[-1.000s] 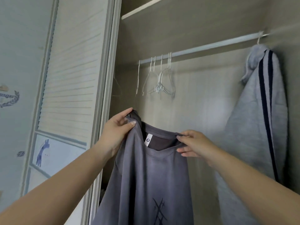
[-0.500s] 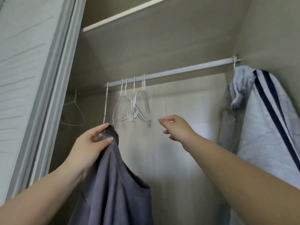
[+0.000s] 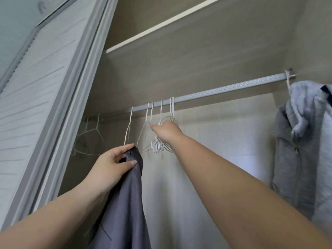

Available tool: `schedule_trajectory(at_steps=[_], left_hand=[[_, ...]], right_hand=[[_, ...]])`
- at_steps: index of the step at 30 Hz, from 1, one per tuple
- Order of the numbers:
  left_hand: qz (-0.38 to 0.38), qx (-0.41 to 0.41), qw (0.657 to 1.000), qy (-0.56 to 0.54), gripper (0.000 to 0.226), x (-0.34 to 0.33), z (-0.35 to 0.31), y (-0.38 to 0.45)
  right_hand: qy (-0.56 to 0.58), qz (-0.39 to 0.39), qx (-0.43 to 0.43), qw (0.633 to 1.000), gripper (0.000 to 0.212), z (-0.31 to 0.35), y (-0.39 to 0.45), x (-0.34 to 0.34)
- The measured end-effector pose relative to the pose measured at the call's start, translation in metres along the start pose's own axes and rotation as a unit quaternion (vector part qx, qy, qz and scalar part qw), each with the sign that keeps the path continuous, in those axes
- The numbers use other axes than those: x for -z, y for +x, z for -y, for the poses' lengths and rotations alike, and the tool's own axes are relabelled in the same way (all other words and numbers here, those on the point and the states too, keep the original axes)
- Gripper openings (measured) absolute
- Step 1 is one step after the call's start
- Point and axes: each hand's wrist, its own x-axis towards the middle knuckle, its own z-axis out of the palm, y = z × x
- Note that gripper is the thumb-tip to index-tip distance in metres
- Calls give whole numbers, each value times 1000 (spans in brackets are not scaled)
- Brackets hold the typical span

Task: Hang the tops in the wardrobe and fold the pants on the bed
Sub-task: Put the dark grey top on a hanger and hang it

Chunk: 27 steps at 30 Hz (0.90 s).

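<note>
Grey top hangs below the wardrobe rail, pinched at its upper edge by the left hand; the right hand reaches among white wire hangers on that rail, its grip impossible to tell.

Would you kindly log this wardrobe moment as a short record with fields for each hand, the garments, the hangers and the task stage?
left hand: grips the dark grey top at its upper edge
right hand: reaching among the empty white hangers; grasp unclear
rail: holds the hangers and, at far right, a light grey hoodie
task stage: top not yet on a hanger
</note>
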Motion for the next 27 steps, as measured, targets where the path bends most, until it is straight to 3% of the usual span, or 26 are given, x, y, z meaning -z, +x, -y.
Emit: schedule_trajectory(at_steps=[6, 11, 15, 19, 23, 27], left_hand=[[-1, 5, 1000, 11, 48, 7, -2, 3], [-14, -3, 1000, 25, 48, 9, -2, 3], [38, 23, 999, -14, 52, 7, -1, -1], [99, 50, 992, -54, 53, 6, 3, -10], [98, 44, 994, -30, 52, 11, 2, -14], [87, 35, 995, -20, 58, 20, 0, -14]], right_hand=[[14, -53, -8, 998, 49, -2, 7, -14], [49, -199, -26, 979, 46, 0, 2, -11], [127, -242, -60, 960, 47, 7, 6, -6], [194, -223, -70, 953, 38, 14, 9, -5], [202, -162, -90, 962, 28, 19, 7, -4], [205, -180, -103, 957, 33, 19, 8, 2]])
